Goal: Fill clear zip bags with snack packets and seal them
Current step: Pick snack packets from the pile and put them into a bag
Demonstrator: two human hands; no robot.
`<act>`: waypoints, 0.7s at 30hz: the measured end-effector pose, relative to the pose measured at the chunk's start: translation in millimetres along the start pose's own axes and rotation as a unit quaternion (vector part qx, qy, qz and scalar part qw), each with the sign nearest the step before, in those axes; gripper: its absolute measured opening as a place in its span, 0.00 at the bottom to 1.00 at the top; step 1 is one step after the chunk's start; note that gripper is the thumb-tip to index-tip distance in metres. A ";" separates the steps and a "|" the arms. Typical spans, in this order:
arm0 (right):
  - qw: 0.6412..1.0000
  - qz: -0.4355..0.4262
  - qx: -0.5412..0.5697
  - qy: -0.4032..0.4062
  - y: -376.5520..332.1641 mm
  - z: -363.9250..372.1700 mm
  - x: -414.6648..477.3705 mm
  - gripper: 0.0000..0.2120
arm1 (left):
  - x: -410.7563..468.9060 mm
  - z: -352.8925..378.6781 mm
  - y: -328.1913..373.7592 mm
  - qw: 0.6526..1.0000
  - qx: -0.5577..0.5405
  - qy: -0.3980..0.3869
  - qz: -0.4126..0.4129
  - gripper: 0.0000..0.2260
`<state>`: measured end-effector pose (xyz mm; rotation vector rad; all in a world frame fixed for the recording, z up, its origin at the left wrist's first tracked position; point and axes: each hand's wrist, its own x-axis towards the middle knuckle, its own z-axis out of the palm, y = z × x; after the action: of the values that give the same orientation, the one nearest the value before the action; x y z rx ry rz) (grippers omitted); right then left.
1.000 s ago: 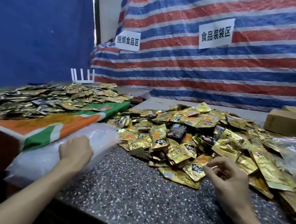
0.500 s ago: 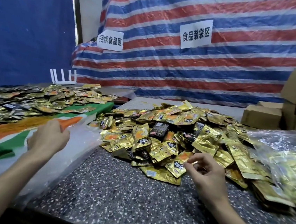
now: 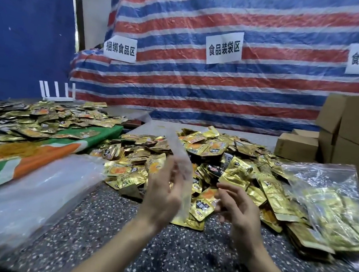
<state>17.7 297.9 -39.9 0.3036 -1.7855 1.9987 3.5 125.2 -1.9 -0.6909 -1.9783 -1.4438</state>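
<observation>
In the lower centre of the frame the left hand (image 3: pixel 163 191) holds an empty clear zip bag (image 3: pixel 180 153) upright above the speckled bench (image 3: pixel 161 258). Its fingers (image 3: pixel 169 168) are closed on the bag's lower part, though motion blur hides the exact grip. Just to the right, the right hand (image 3: pixel 238 208) hovers close to the bag without touching it, its fingers (image 3: pixel 227 188) loosely curled, apart and holding nothing. Behind both hands a broad pile of gold snack packets (image 3: pixel 216 155) covers the middle of the bench. At the right edge lies a clear filled bag (image 3: pixel 330 209) packed with gold packets, partly on top of the pile. At lower left a stack of clear bags (image 3: pixel 35 191) lies against a green, orange and white cloth (image 3: pixel 46 155), and more loose packets (image 3: pixel 43 115) are spread on that cloth at middle left. Cardboard boxes (image 3: pixel 357 123) stand at the right, and a white router (image 3: pixel 56 94) stands at the back left. A red, blue and white striped tarp (image 3: pixel 223 91) with white paper signs (image 3: pixel 224 47) fills the background.
</observation>
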 end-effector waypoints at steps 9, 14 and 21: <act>0.998 0.022 0.059 0.019 -5.1 -8.7 7.8 0.25 | -32.5 35.9 -34.1 0.977 0.086 -0.158 0.117 0.03; 0.996 0.051 0.038 -0.068 -9.2 -10.6 9.5 0.11 | -38.1 32.6 -38.9 0.965 0.078 -0.226 0.106 0.15; 0.985 0.096 0.023 -0.140 -11.4 -16.5 10.3 0.12 | -33.5 21.4 -26.4 0.956 -0.194 -0.190 -0.109 0.23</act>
<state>16.0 316.7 -27.6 0.4627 -2.0057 2.2246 4.8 136.2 -48.4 -1.0074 -2.1245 -1.9895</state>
